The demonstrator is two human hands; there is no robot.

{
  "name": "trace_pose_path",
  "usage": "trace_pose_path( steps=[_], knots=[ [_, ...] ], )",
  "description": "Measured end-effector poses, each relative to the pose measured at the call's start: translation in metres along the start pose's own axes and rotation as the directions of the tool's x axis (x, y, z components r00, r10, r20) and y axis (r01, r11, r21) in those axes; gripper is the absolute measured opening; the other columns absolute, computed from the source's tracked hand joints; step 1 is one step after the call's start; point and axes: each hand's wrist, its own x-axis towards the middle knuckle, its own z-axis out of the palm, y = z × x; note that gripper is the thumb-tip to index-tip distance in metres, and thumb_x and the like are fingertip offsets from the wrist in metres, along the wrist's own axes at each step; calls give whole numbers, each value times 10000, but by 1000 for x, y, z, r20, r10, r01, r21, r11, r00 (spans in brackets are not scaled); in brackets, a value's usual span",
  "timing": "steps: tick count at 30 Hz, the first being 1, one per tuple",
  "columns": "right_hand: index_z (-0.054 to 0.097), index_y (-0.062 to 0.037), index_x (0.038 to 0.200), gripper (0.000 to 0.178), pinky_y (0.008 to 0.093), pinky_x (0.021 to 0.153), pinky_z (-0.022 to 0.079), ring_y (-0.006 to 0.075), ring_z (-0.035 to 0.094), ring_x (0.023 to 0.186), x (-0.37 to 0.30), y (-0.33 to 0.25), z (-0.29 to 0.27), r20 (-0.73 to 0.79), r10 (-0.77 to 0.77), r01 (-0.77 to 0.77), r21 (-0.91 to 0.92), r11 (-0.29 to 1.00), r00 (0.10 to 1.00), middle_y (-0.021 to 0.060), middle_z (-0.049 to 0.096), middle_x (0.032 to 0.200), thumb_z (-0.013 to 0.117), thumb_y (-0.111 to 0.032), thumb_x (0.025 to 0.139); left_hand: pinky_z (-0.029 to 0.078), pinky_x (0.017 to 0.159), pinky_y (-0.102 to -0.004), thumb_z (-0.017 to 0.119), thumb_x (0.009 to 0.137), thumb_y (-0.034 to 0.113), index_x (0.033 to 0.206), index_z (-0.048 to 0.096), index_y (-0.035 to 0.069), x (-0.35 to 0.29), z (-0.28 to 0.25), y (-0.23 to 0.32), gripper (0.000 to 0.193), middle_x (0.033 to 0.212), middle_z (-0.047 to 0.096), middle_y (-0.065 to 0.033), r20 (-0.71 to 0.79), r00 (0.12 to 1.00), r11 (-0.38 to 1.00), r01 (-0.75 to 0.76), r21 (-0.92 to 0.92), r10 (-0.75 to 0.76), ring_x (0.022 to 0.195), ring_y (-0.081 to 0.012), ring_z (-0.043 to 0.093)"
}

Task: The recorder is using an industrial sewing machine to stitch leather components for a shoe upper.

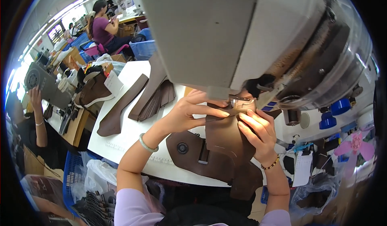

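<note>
Both my hands guide a brown leather shoe-upper piece [221,133] under the head of a grey sewing machine [201,36]. My left hand [187,111] grips its left edge, two fingers stretched over the top and others partly hidden beneath. Curled fingers of my right hand [260,131] press and hold its right side close to the lit needle area, where the stitching point is hard to make out. The leather hangs over the front edge of the white table [139,70]. Its left flap carries a dark round badge [182,147] and a slot.
A fanned stack of brown strips [155,101] and a single strip [123,107] lie left of my left hand. Farther left stands a brown shoe [94,89]. A blue crate [74,173] sits below. Blue knobs [340,107] and a pink fan [354,145] are at right. Other people work at left.
</note>
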Motion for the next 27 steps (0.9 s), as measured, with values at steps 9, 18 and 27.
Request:
trace_pose_path(
  steps=[9, 18, 27],
  knots=[
    [630, -63, 862, 110, 335, 867, 476, 231, 591, 1032, 4, 1, -2, 17, -43, 43, -16, 999, 999, 27, 666, 1123, 656, -95, 759, 399, 953, -375, 712, 647, 13, 1032, 734, 202, 0, 2, -10, 430, 1118, 649, -4, -37, 990, 989, -136, 54, 138, 1019, -200, 576],
    [631, -73, 875, 95, 334, 842, 469, 233, 588, 1040, 6, 1, -6, 34, -43, 43, -7, 999, 998, 27, 663, 1133, 627, -104, 786, 468, 891, -363, 700, 605, -10, 993, 739, 181, 2, 5, -10, 434, 1083, 667, -8, -78, 975, 970, -198, 138, 210, 984, -215, 611],
    [654, -115, 960, 181, 421, 845, 434, 195, 584, 985, -2, 4, 1, -19, -28, 28, -6, 1000, 999, -6, 620, 1135, 612, -121, 784, 505, 812, -330, 701, 587, 3, 948, 746, 192, 1, 5, -5, 410, 1079, 676, 8, -82, 972, 931, -187, 314, 222, 949, -207, 630]
  ],
)
